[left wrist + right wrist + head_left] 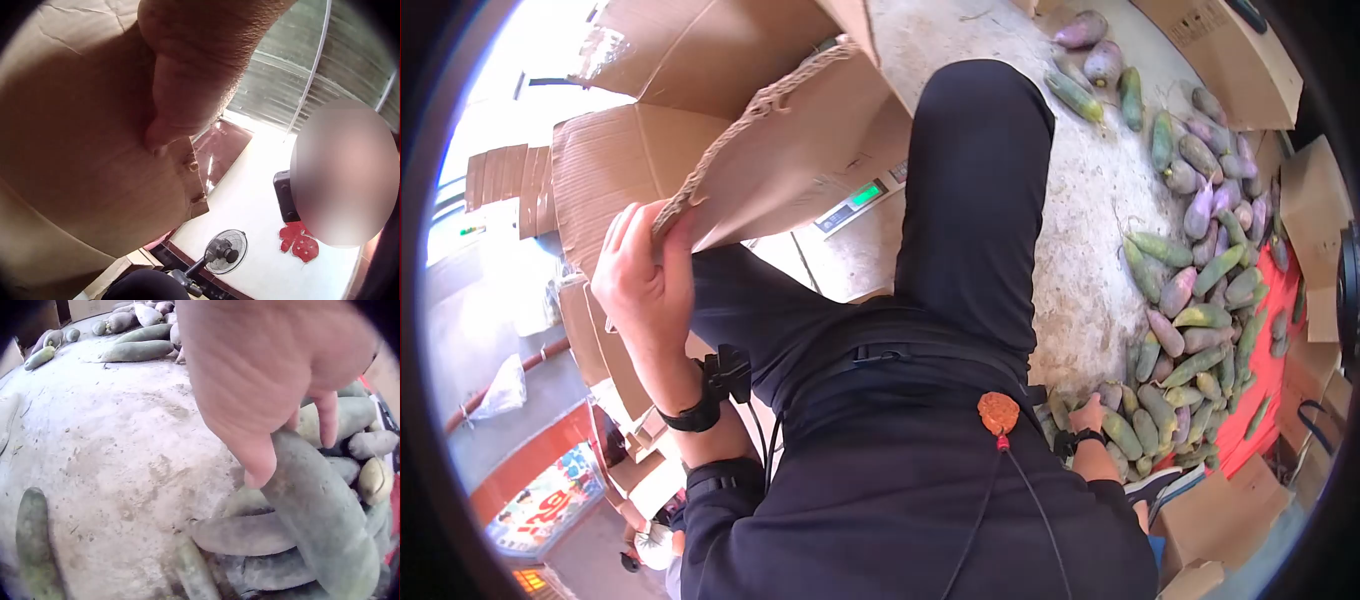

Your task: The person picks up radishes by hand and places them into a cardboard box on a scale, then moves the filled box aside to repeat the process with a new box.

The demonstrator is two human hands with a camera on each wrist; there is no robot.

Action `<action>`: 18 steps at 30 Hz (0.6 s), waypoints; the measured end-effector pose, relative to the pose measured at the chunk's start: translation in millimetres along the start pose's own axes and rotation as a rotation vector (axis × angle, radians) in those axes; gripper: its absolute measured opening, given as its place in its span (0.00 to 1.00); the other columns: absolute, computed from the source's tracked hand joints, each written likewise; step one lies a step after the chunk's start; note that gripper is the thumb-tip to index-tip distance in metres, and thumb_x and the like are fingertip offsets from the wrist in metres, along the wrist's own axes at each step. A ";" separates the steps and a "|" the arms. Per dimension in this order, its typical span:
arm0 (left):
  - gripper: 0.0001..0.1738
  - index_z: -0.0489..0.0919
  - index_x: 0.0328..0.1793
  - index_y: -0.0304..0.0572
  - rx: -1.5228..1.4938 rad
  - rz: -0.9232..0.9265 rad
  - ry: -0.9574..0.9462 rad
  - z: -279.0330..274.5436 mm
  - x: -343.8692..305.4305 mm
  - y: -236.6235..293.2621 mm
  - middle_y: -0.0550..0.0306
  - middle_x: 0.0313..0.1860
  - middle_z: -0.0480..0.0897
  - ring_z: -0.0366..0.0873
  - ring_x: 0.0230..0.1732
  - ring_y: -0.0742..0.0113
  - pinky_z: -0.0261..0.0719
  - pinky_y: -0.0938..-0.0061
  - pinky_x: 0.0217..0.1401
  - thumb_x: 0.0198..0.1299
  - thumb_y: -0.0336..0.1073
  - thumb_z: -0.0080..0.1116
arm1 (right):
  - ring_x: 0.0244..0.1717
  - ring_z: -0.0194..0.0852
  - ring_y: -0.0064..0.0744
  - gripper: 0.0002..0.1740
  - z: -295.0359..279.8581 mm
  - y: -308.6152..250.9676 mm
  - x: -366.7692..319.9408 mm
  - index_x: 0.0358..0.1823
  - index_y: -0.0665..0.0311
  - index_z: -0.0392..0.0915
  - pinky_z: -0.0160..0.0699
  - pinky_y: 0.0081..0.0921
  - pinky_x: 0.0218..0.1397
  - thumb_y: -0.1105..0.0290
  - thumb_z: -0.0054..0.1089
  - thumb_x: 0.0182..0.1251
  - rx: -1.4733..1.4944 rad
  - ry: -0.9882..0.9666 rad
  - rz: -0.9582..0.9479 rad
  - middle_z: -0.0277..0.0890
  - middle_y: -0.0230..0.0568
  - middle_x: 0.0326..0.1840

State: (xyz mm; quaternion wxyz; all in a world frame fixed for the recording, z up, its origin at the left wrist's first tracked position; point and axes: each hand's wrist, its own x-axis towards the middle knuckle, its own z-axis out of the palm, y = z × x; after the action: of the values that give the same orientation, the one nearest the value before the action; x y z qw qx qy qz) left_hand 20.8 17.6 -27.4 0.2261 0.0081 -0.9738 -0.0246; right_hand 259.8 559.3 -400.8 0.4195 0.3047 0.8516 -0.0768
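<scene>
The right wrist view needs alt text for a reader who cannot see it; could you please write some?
The right hand pinches the top end of a long green radish between thumb and finger. It lies on a pile of similar radishes at the edge of a dusty concrete floor.

Dusty concrete floor (1090, 230), electric fan (225, 250)

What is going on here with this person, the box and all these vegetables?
A person works with both hands. The left hand grips the frayed edge of a cardboard box flap and holds it up. The right hand is down in a pile of long green and purple vegetables on the concrete floor, and its fingers pinch one green vegetable.
</scene>
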 end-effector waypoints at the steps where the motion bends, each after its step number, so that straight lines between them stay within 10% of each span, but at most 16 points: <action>1: 0.05 0.79 0.35 0.37 -0.005 0.023 -0.004 -1.1 1.8 3.4 0.52 0.26 0.77 0.76 0.30 0.55 0.73 0.71 0.34 0.53 0.28 0.61 | 0.52 0.72 0.59 0.30 -3.1 -6.6 -3.1 0.51 0.68 0.60 0.73 0.45 0.53 0.77 0.66 0.46 0.000 -0.027 -0.023 0.74 0.63 0.46; 18: 0.08 0.77 0.28 0.47 0.045 0.068 0.017 -3.3 0.2 -6.9 0.63 0.24 0.74 0.75 0.30 0.64 0.73 0.72 0.30 0.45 0.36 0.66 | 0.56 0.65 0.39 0.24 -254.8 -189.2 -28.2 0.55 0.66 0.67 0.62 0.31 0.62 0.81 0.59 0.55 0.579 0.748 -0.875 0.68 0.44 0.54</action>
State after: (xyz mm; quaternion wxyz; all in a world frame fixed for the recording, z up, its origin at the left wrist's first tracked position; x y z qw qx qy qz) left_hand 22.0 10.6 -24.7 0.2349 -0.0196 -0.9718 0.0050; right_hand -7.6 493.1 -240.8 -0.0752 0.0363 0.9306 -0.3563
